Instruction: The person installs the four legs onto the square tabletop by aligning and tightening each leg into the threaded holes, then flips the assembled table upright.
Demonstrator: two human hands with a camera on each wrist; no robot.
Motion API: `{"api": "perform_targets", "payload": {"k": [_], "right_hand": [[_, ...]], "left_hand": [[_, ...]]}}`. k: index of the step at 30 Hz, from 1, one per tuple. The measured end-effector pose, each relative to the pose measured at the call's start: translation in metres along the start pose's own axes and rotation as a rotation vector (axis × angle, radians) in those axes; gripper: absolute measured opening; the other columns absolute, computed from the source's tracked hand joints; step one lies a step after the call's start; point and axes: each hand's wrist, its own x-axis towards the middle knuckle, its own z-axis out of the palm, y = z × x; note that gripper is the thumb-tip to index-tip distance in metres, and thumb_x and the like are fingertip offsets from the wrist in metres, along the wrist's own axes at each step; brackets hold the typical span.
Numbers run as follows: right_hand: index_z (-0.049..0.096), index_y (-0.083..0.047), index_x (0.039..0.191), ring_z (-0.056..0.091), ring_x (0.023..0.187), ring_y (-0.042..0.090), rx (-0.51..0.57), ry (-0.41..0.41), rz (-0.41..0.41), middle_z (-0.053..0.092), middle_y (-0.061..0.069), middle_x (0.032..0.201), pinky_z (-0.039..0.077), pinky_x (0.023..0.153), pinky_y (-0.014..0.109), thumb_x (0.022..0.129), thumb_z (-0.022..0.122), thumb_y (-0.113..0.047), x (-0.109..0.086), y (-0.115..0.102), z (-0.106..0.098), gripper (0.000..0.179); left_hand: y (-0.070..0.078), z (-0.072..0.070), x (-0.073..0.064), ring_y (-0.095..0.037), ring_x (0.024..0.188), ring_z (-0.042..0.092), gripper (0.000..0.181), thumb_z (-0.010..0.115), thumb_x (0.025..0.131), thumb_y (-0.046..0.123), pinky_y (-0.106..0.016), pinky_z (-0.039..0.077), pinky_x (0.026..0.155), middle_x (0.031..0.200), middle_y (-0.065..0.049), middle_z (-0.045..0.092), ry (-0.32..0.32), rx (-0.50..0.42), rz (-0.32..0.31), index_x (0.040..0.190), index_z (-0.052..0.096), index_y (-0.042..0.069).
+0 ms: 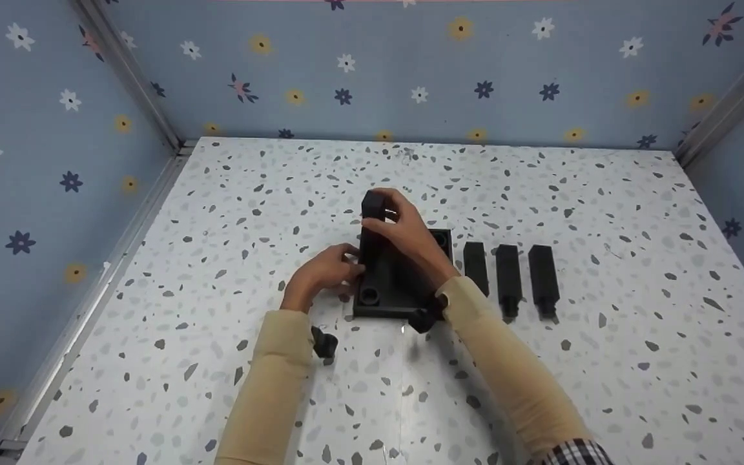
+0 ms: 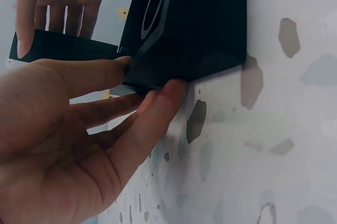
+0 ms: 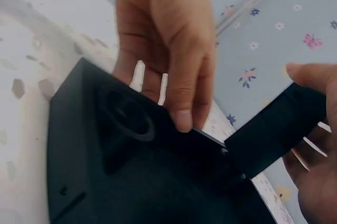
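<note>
A black rectangular base (image 1: 390, 302) with raised rims lies on the table, a round socket (image 1: 369, 296) showing at its near left corner. My left hand (image 1: 328, 270) grips the base's left side, thumb over the rim and fingers against the outer wall, as the left wrist view shows. Upright at the far left corner stands a black square post (image 1: 372, 208), pinched near its top between the thumb and fingers of my right hand (image 1: 411, 234). In the right wrist view the post (image 3: 279, 129) meets the rim; its lower end is hidden.
Three more black posts (image 1: 475, 266) (image 1: 508, 274) (image 1: 544, 274) lie in a row right of the base, two with narrower round ends toward me. The speckled white table (image 1: 637, 290) is bordered by flowered blue panels (image 1: 398, 71) at the back and sides.
</note>
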Motion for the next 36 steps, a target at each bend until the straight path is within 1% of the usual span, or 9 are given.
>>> {"api": "perform_targets", "payload": {"k": [4,6,10,14,18,24,29,33,36], "right_hand": [[0.045,-0.008,0.141,0.055,0.112,0.022,0.096,-0.067,-0.006,0.054,0.015,0.131,0.046,0.089,0.03,0.089,0.062,-0.004,-0.001,-0.003,-0.008,0.055],[0.047,-0.008,0.141,0.056,0.108,0.021,0.119,-0.076,-0.025,0.055,0.014,0.13,0.046,0.089,0.029,0.089,0.06,-0.003,-0.001,-0.003,-0.011,0.054],[0.05,-0.011,0.139,0.057,0.108,0.022,0.147,-0.079,-0.03,0.057,0.012,0.129,0.045,0.093,0.033,0.086,0.062,-0.006,-0.001,-0.002,-0.015,0.054],[0.051,-0.012,0.138,0.057,0.11,0.023,0.125,-0.07,0.001,0.058,0.011,0.129,0.044,0.096,0.034,0.087,0.063,-0.008,-0.001,-0.004,-0.015,0.052],[0.05,-0.009,0.139,0.057,0.111,0.023,0.088,-0.059,0.019,0.058,0.014,0.129,0.044,0.096,0.033,0.088,0.064,-0.006,0.0,-0.006,-0.015,0.052],[0.046,-0.004,0.14,0.056,0.114,0.025,0.05,-0.053,0.029,0.055,0.018,0.131,0.048,0.09,0.03,0.089,0.063,-0.006,-0.005,-0.016,-0.011,0.054],[0.045,0.001,0.139,0.056,0.119,0.03,0.029,-0.04,-0.001,0.054,0.02,0.13,0.049,0.088,0.029,0.089,0.063,-0.005,-0.013,-0.029,-0.006,0.054],[0.045,0.002,0.138,0.055,0.119,0.03,0.002,-0.015,-0.03,0.056,0.021,0.127,0.049,0.09,0.03,0.088,0.064,-0.005,-0.015,-0.029,-0.004,0.054],[0.045,0.002,0.138,0.054,0.12,0.029,-0.019,0.002,-0.026,0.055,0.021,0.127,0.048,0.094,0.034,0.088,0.065,-0.007,-0.015,-0.028,-0.003,0.055]], "left_hand": [[0.0,0.0,0.0,-0.025,0.093,0.065,0.045,0.055,0.096,0.019,-0.033,0.054,0.075,0.115,-0.015,0.059,-0.001,-0.019,-0.005,0.137,0.044,0.007],[0.0,0.0,0.001,-0.025,0.095,0.064,0.045,0.055,0.095,0.019,-0.033,0.053,0.077,0.116,-0.015,0.059,0.0,-0.022,-0.002,0.137,0.044,0.007],[0.0,0.0,0.0,-0.025,0.097,0.064,0.044,0.055,0.095,0.019,-0.033,0.052,0.08,0.116,-0.014,0.06,0.0,-0.03,-0.003,0.136,0.045,0.008],[0.001,0.0,0.0,-0.025,0.1,0.064,0.044,0.055,0.095,0.019,-0.034,0.051,0.084,0.116,-0.014,0.06,0.002,-0.019,0.001,0.136,0.045,0.008],[0.001,0.0,0.0,-0.025,0.101,0.064,0.044,0.056,0.095,0.02,-0.035,0.05,0.086,0.115,-0.014,0.062,0.009,0.0,0.004,0.136,0.046,0.008],[0.0,-0.001,0.0,-0.024,0.097,0.065,0.044,0.056,0.094,0.02,-0.033,0.052,0.079,0.113,-0.015,0.062,0.017,0.019,0.014,0.135,0.047,0.008],[-0.002,-0.001,0.0,-0.025,0.097,0.065,0.044,0.055,0.095,0.019,-0.033,0.053,0.077,0.113,-0.016,0.062,0.011,0.001,0.026,0.136,0.046,0.006],[-0.002,-0.001,0.0,-0.026,0.099,0.066,0.044,0.054,0.096,0.018,-0.034,0.053,0.081,0.114,-0.018,0.062,0.006,0.003,0.035,0.136,0.045,0.004],[-0.002,0.0,0.0,-0.026,0.098,0.066,0.044,0.054,0.096,0.018,-0.034,0.053,0.081,0.113,-0.018,0.062,0.008,0.002,0.033,0.136,0.045,0.004]]}}
